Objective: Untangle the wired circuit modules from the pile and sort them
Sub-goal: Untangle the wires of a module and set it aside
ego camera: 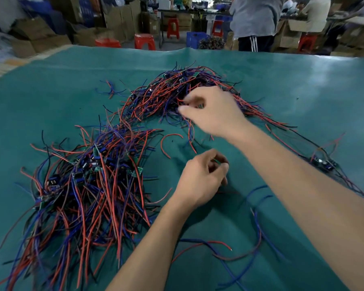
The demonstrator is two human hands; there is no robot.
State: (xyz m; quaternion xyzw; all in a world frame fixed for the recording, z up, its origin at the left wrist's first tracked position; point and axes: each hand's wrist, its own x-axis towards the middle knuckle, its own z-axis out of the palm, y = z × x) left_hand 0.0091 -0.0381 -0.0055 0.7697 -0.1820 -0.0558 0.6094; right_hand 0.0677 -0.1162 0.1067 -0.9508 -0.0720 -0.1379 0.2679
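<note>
Right hand blurred, fingers in far pile; grip unclear.

A green mat covers the desk. Beyond its far edge stand red stools, cardboard boxes, a blue crate and two people.

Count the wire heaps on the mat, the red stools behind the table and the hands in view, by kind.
Wire heaps: 2, the near heap and the far heap
Red stools: 5
Hands: 2, the left hand and the right hand
Total: 9
</note>
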